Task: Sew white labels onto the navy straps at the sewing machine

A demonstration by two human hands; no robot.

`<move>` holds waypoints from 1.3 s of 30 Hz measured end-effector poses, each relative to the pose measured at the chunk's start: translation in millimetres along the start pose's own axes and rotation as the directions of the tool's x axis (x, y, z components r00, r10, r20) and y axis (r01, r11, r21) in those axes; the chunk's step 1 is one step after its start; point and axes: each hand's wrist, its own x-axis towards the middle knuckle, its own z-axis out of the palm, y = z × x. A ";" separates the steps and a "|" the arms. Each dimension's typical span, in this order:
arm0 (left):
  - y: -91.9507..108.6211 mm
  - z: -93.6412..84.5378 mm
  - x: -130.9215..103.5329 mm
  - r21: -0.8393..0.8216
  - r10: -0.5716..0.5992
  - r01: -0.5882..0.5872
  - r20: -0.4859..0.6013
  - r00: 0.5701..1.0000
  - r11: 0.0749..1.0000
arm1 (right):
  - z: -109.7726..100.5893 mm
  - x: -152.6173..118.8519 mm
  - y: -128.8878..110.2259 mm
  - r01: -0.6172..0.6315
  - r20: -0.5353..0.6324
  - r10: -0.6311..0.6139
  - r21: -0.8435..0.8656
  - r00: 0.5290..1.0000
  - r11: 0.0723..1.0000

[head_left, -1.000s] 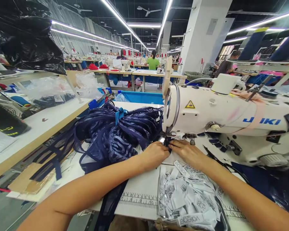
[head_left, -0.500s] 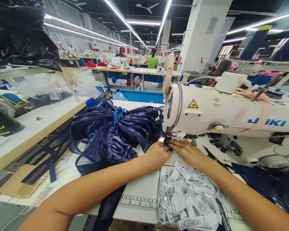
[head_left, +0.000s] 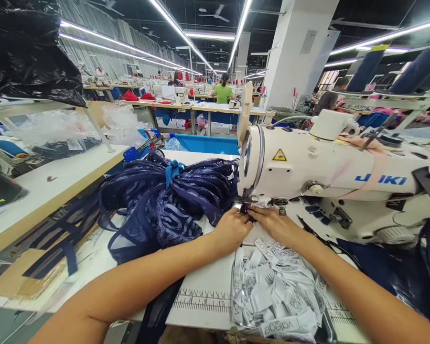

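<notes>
The white sewing machine [head_left: 294, 162] has its needle end just above both hands. My left hand [head_left: 232, 231] is closed, its fingers curled on a small piece of dark navy fabric [head_left: 244, 209] at the presser foot. From the other side, my right hand [head_left: 272, 220] pinches the edge of that piece, its fingertips close to the needle; part of the grip is hidden. Beside my left hand lies a bundle of navy mesh and lace garment pieces [head_left: 179, 210], tied with a blue strip [head_left: 172, 172]. Below my hands, a clear tray holds many white printed labels [head_left: 279, 291].
Black-handled scissors [head_left: 317, 234] lie under my right forearm. More navy fabric [head_left: 383, 267] rests at the right. A printed ruler [head_left: 200, 303] runs along the front edge. On the left stands another table [head_left: 68, 191]. Further back, a person in green [head_left: 222, 91] sits among machines.
The view has shifted slightly, moving the scene a little to the left. Both hands stay at the needle on the navy fabric, with little visible movement.
</notes>
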 end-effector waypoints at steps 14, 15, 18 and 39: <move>-5.4 -16.8 -3.9 -0.023 -0.023 0.025 0.094 0.995 0.999 | 12.0 -2.7 8.2 -0.041 -0.112 0.052 0.099 0.992 0.994; -10.2 -18.9 -6.0 -0.052 -0.007 0.012 0.110 0.994 0.999 | 11.8 -3.8 8.3 -0.042 -0.112 0.055 0.116 0.992 0.992; -27.2 -23.2 -13.0 -0.159 0.053 -0.030 0.143 0.988 0.987 | 10.4 -7.2 4.5 -0.025 -0.082 0.039 0.161 0.996 0.987; -5.9 -28.9 -21.3 0.068 -0.038 0.020 0.274 0.961 0.998 | 23.3 -10.7 5.2 0.113 -0.203 -0.064 0.241 0.977 0.964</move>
